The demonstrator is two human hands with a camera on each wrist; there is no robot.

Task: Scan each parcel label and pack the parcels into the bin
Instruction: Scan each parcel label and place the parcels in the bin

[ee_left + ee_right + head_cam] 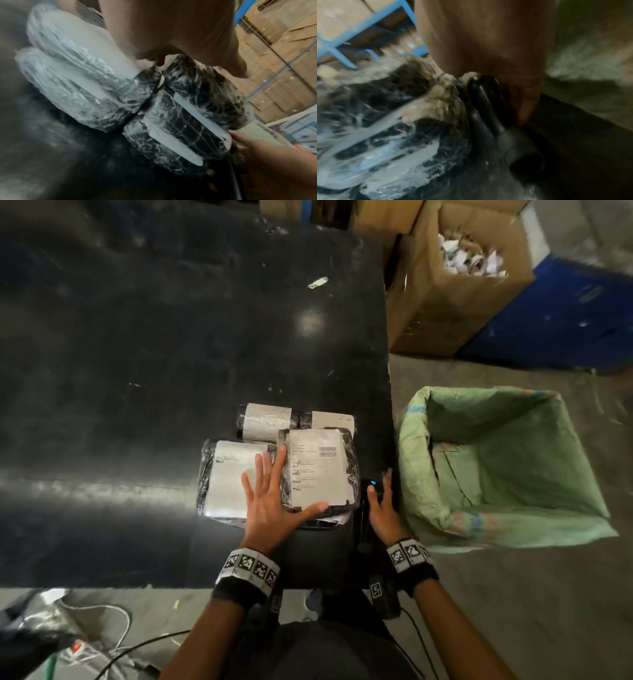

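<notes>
Several parcels in black plastic with white labels lie together near the right front of the black table (137, 371). My left hand (274, 494) rests flat with spread fingers across the front left parcel (229, 477) and the front right parcel (318, 470), thumb at the latter's near edge. Two more parcels (267, 421) lie behind. In the left wrist view the palm (171, 27) lies over stacked parcels (197, 115). My right hand (383, 505) holds the black scanner (365, 486), blue light lit, beside the parcels. The right wrist view shows the scanner (481, 94) under the palm, blurred.
The green-lined bin (513, 412) stands on the floor just right of the table edge, with cardboard showing at its bottom. A cardboard box (445, 313) of paper scraps and a blue panel (565, 313) stand behind it. Cables (102, 611) lie on the floor at lower left.
</notes>
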